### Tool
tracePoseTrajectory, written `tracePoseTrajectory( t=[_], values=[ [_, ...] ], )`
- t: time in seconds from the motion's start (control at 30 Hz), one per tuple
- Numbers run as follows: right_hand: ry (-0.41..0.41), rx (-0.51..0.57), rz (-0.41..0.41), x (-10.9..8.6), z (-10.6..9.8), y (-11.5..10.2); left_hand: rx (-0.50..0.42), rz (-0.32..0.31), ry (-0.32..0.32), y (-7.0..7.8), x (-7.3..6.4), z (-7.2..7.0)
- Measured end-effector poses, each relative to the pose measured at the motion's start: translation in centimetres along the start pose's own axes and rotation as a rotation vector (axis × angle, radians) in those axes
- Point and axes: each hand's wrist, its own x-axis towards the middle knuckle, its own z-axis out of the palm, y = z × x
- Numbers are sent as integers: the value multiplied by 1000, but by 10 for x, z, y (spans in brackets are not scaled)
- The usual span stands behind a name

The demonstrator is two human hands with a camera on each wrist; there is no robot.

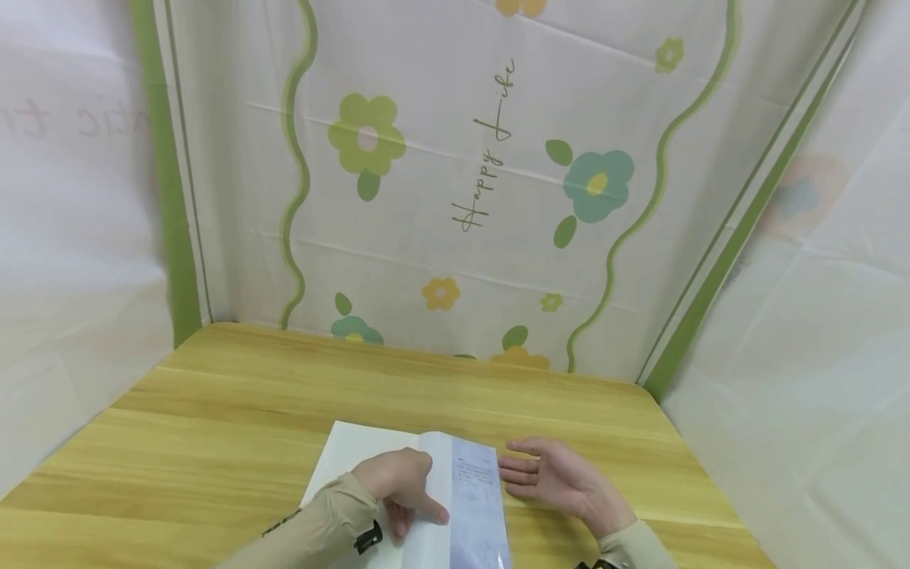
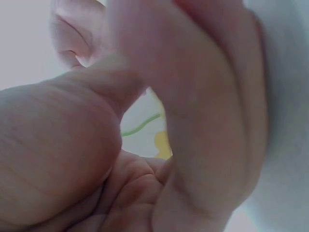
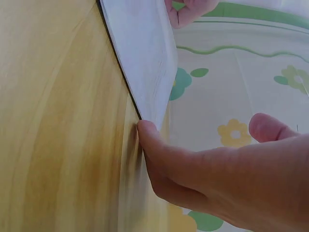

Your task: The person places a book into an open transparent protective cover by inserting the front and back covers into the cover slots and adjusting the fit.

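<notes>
A book (image 1: 475,506) lies spread on the wooden table, a plain white page (image 1: 370,437) on its left and a pale blue strip with small print on its right. Between them a white part bulges up. My left hand (image 1: 405,486) is over the book, fingers curled and thumb laid across the bulging white part. In the left wrist view, that hand's thumb and bent finger fill most of the picture. My right hand (image 1: 562,478) is beside the book's right edge, fingers extended. A fingertip (image 3: 147,126) meets the book's edge in the right wrist view.
The wooden table (image 1: 249,395) reaches back to a white curtain (image 1: 441,197) printed with flowers and lettering. More white sheeting (image 1: 78,237) hangs along the left side, and another sheet (image 1: 817,379) along the right.
</notes>
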Motion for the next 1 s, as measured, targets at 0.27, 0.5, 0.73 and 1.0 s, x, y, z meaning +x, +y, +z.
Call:
tracePoseTrajectory(
  t=[0.27,0.5,0.73,1.0],
  values=[
    [46,1,2,3,-2,8,27,-8,-3,0,1,1],
    [60,12,-7,6,-4,9,13,13,-4,0,0,1],
    [33,4,-3,10,-7,11,7,4,-12,-1,0,0],
    [-130,-51,-15,12,-9,15,-46,36,-25,-2,0,0]
  ],
)
